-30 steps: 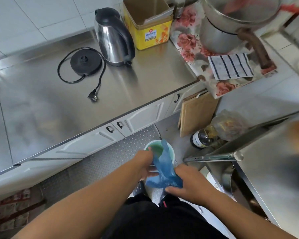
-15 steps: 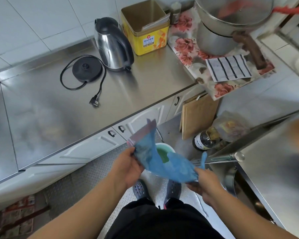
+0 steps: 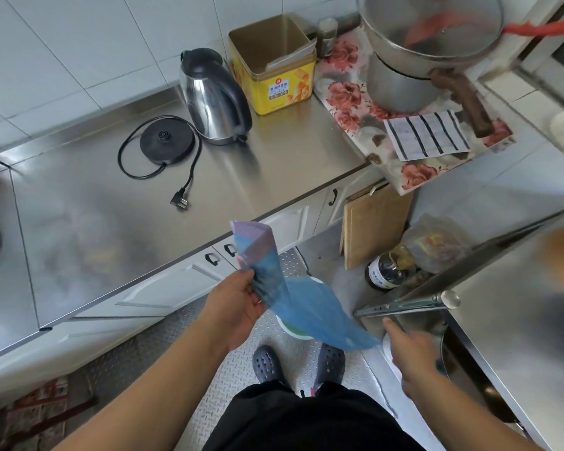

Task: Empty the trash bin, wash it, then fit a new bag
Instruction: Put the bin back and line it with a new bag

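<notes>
Steel-countered kitchen: left hand (image 3: pixel 238 301) pinches blue bin bag (image 3: pixel 293 307) above the bin (image 3: pixel 290 330), right hand (image 3: pixel 410 349) fingers loose beside its trailing edge, probably shaking it open.

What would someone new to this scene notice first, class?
The blue bag catches the eye, stretched above the floor between the left hand, which grips one end, and the right hand. Below it the bin is mostly hidden. On the steel counter a kettle stands beside its base.

thin blue plastic bag (image 3: pixel 309 315), brushed-steel counter (image 3: pixel 111 216)
</notes>
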